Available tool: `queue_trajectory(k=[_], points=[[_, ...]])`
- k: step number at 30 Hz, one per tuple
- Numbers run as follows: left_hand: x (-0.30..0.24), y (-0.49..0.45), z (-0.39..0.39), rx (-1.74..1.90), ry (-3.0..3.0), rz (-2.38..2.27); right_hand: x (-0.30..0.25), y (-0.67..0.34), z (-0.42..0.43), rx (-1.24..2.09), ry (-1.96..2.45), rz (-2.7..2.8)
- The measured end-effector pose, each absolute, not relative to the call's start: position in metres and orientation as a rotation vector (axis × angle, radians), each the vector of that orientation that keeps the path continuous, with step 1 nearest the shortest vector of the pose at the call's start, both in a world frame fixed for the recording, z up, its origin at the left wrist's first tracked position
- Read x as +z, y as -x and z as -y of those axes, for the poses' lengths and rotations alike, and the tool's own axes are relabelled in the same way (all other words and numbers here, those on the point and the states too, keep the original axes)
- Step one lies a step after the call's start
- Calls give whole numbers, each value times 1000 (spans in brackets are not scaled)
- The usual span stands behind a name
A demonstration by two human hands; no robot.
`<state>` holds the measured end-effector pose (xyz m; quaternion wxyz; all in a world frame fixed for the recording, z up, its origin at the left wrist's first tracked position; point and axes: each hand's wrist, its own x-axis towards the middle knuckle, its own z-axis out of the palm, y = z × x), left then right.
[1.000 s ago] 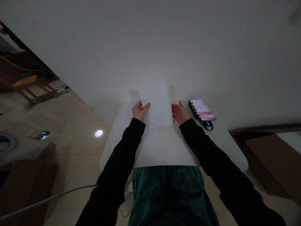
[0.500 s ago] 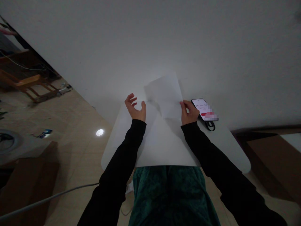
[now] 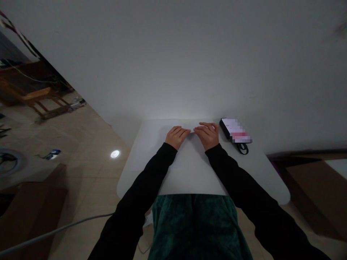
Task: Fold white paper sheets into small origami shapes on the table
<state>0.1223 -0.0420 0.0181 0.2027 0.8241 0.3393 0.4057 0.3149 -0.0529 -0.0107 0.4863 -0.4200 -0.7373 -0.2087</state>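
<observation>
A white sheet of paper (image 3: 189,159) lies flat on the small white table (image 3: 260,169) in front of me. My left hand (image 3: 176,136) rests palm down on the paper's far part, fingers stretched flat. My right hand (image 3: 208,134) lies beside it, also flat on the paper, fingertips nearly meeting those of the left. Both arms wear black sleeves. The paper is hard to tell from the tabletop in the dim light.
A phone (image 3: 233,132) with a lit screen and a black cord lies on the table right of my right hand. The white wall stands just behind the table. A wooden chair (image 3: 32,97) and a floor light spot (image 3: 115,154) are at left.
The sheet, held upright in both hands a second ago, then half unfolded with the left hand free, now lies flat under both palms.
</observation>
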Motion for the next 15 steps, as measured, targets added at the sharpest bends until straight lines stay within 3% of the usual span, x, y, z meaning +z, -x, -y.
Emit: queue_trajectory(k=[9,15], points=[[19,-121,39,1132,-2111,-875,-16,-312,50,-394,969,1880],[27,-117,43,1235,-2163,-906,-8,-315,54,-503,932,1764]])
